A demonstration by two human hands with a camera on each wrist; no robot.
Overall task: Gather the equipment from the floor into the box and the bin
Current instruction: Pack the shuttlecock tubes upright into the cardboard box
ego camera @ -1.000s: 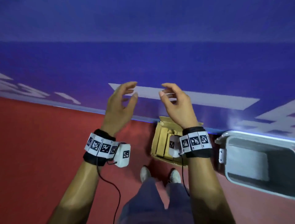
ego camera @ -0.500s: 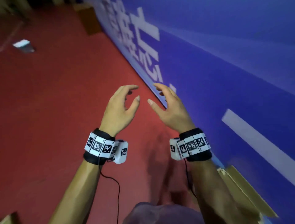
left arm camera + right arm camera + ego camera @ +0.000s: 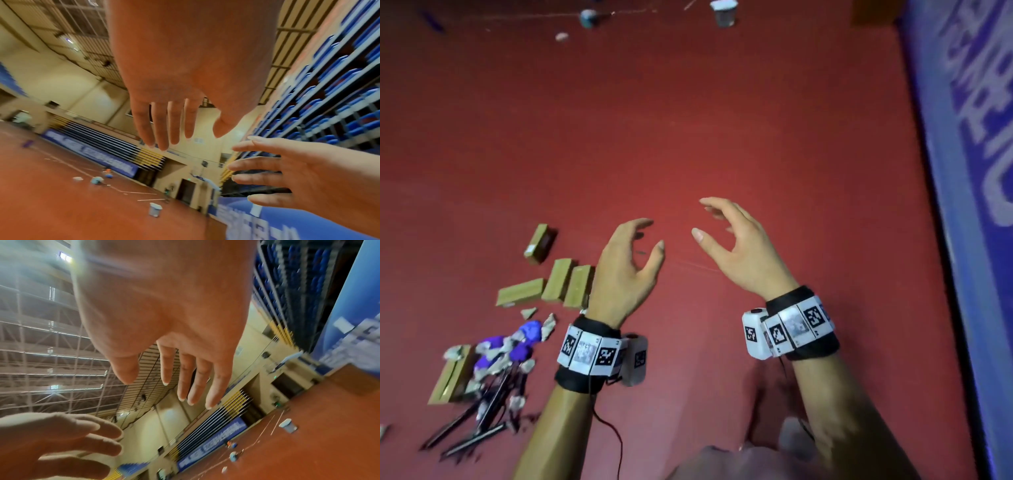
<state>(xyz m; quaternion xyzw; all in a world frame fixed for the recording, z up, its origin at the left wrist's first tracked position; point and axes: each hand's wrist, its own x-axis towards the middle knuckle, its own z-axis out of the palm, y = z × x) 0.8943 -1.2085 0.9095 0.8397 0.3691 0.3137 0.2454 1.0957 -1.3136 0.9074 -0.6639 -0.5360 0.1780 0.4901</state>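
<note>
Both my hands hang in the air over the red floor and hold nothing. My left hand has relaxed, loosely bent fingers; my right hand is spread the same way beside it. Left of my left wrist, several tan cardboard boxes lie on the floor. Below them is a heap of blue and grey crumpled pieces on black rods, with another tan box beside it. Neither the collecting box nor the bin is in view.
A blue banner wall runs along the right side. Far off on the floor stand a small white bin and a few small objects. Blue stadium seats rise on the right.
The view has swung left, from the blue wall with the cardboard box and grey bin to the open floor and the scattered equipment. Both hands stay empty and raised.
</note>
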